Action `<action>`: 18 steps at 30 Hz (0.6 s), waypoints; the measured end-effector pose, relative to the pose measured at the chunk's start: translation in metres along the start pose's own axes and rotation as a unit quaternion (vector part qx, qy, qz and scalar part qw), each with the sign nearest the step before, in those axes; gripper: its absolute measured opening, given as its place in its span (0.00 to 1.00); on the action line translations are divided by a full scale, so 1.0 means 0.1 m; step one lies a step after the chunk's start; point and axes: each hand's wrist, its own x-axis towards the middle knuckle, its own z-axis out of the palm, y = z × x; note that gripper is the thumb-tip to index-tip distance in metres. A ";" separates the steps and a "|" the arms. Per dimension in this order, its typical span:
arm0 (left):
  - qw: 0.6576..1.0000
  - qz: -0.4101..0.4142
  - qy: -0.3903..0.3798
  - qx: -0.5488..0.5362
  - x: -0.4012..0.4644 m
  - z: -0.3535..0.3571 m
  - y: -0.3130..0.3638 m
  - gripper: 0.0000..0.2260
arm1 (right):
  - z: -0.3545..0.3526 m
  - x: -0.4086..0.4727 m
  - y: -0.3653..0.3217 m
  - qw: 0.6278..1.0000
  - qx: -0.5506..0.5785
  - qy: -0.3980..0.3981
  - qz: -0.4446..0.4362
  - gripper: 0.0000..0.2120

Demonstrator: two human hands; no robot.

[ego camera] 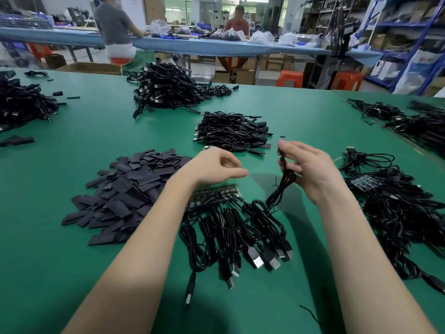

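My right hand (310,169) grips a black cable (280,191) upright, its small circuit-board end (281,138) sticking up above my fingers. The cable hangs down to a row of coiled black USB cables (240,227) joined to a strip of small boards (214,194) in front of me. My left hand (214,167) hovers just above that strip, fingers loosely curled, holding nothing that I can see. A heap of flat black sleeve pieces (125,191) lies to its left.
The green table (72,261) also carries a stack of finished cables (231,133) ahead, bigger cable piles at the back (166,90), far left (21,104) and right (397,208). Two people work at a blue bench (216,47) behind. Orange stools (291,78) stand beyond the table.
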 end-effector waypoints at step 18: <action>0.901 -0.029 0.052 -0.429 0.05 0.54 0.41 0.06 | 0.26 0.08 0.00 0.966 -0.203 0.086 -0.131 0.09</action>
